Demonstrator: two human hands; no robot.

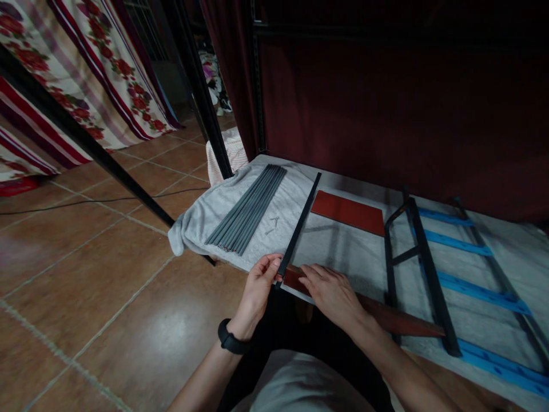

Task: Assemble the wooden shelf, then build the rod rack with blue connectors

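Note:
My left hand (260, 287) is closed in a pinch around the near end of a thin black metal bar (302, 221), which runs away from me across the grey cloth. Under my right hand (330, 289) lies a long red-brown board (398, 320) at the near edge. The fingers of that hand are curled over the board close to the bar; its underside grip is hidden. A second red-brown board (348, 212) lies flat farther back, with its left end near the bar. To the right, a black metal frame (422, 269) touches the boards' right ends.
A row of grey rods (249, 209) lies on the cloth (201, 220) at left, with several small screws (272, 225) beside it. Blue slats (476, 289) cross the frame. A black post (210, 103) and a slanted black bar (107, 157) stand at left. A dark red curtain (386, 114) hangs behind.

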